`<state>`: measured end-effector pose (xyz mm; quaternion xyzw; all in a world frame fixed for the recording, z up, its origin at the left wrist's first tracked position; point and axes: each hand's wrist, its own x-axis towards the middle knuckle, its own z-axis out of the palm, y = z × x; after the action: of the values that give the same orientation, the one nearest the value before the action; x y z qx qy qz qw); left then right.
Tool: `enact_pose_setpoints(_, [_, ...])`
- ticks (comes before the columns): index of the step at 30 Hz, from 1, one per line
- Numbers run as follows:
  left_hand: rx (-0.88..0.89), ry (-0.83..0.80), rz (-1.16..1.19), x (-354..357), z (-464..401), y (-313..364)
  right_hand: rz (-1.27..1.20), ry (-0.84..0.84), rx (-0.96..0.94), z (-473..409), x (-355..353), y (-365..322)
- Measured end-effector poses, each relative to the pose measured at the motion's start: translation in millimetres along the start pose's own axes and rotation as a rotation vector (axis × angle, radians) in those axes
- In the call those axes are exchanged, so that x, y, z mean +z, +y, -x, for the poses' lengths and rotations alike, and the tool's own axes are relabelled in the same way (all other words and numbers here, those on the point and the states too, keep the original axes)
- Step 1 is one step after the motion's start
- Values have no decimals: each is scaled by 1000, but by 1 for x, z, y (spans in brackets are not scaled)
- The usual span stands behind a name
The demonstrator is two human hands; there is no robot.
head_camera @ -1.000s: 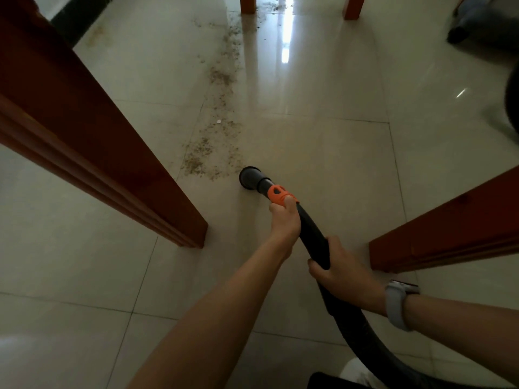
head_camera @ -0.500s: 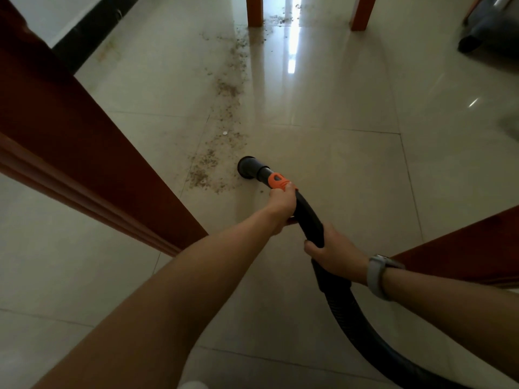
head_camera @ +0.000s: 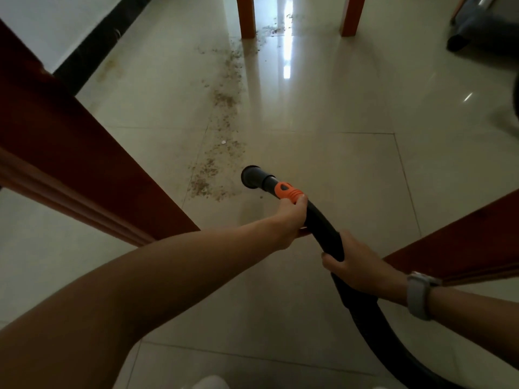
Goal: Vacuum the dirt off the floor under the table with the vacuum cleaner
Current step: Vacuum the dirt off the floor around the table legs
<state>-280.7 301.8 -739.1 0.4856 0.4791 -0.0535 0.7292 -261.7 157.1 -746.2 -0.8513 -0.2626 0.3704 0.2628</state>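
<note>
I am gripping the hose (head_camera: 323, 220) with my left hand (head_camera: 289, 220) curled right behind the orange collar (head_camera: 286, 192), so I can steer the nozzle (head_camera: 251, 177). My right hand (head_camera: 354, 262) is wrapping the hose lower down, carrying its weight. The nozzle is sitting just beside the near end of the dirt (head_camera: 222, 153) trailing toward the far table legs (head_camera: 245, 15).
</note>
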Motion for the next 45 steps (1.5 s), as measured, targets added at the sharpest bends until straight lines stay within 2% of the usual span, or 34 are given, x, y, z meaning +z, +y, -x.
enact_pose_setpoints(5, [49, -37, 7, 15, 8, -5, -17, -3, 0, 18, -13, 9])
enact_pose_setpoints(12, [65, -29, 17, 27, 22, -47, 46, -50, 25, 49, -8, 29])
enact_pose_setpoints(18, [-8, -42, 8, 46, 26, -66, 74, -30, 75, 67, -10, 45])
enact_pose_setpoints(26, [21, -28, -33, 41, 15, -73, 36, -11, 70, 57, 5, 57])
enact_pose_setpoints(30, [42, -36, -24, 37, 11, -69, 34, -66, 56, 46, 2, 58])
enact_pose_setpoints(45, [78, 123, -31, 2, -5, -49, 10, -130, -10, 5, 14, 26])
